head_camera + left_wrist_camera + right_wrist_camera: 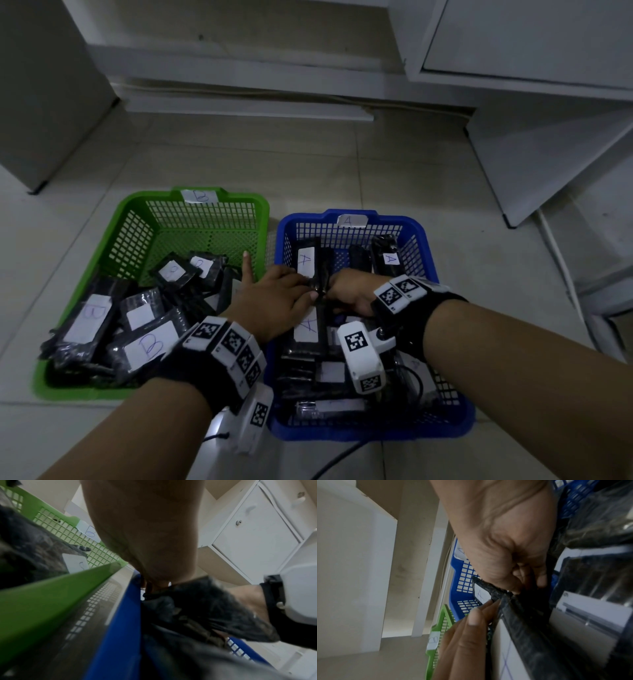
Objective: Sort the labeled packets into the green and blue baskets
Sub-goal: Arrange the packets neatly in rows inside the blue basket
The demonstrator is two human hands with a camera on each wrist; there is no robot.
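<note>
Both hands (317, 294) on packet (320, 274)

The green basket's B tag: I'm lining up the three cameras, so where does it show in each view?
Head: B tag on the far rim of the green basket, upper left of centre.
Left wrist: B tag on the rim, left of centre, beside the left hand.
Right wrist: B tag lower centre, turned sideways.
Shared landmark: the blue basket beside it.
</note>
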